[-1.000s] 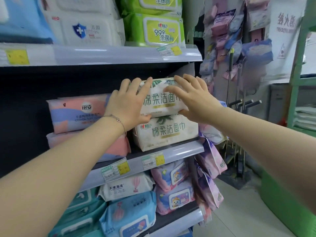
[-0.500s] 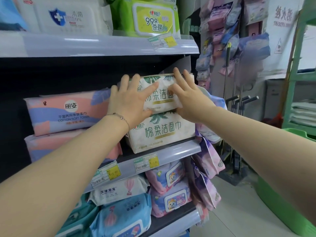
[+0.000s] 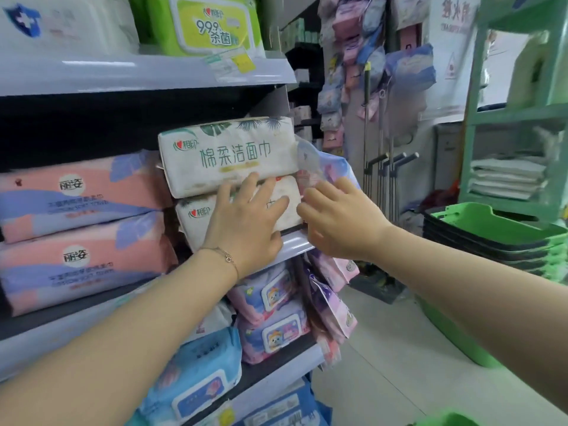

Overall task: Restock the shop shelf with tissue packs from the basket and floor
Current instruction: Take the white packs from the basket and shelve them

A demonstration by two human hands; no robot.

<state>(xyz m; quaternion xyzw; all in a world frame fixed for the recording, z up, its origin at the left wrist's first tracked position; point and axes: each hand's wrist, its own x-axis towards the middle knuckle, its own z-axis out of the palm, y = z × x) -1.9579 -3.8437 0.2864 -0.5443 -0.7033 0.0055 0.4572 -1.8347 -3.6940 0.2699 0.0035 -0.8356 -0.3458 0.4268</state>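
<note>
Left hand (image 3: pixel 246 222) presses flat on the lower pack (image 3: pixel 193 222). Right hand (image 3: pixel 341 222), fingers straight, meets its end above the shelf edge (image 3: pixel 293 245). The upper pack (image 3: pixel 227 155) above both reads "棉柔洁面巾".

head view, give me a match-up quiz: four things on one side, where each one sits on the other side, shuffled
Things:
1 left hand
2 green wipes pack
3 green baskets
4 pink packs

Places:
a on the top shelf
b stacked at the far right
c flat on the lower white pack
d stacked two high, left of that white pack

Pairs: 1-c, 2-a, 3-b, 4-d
</note>
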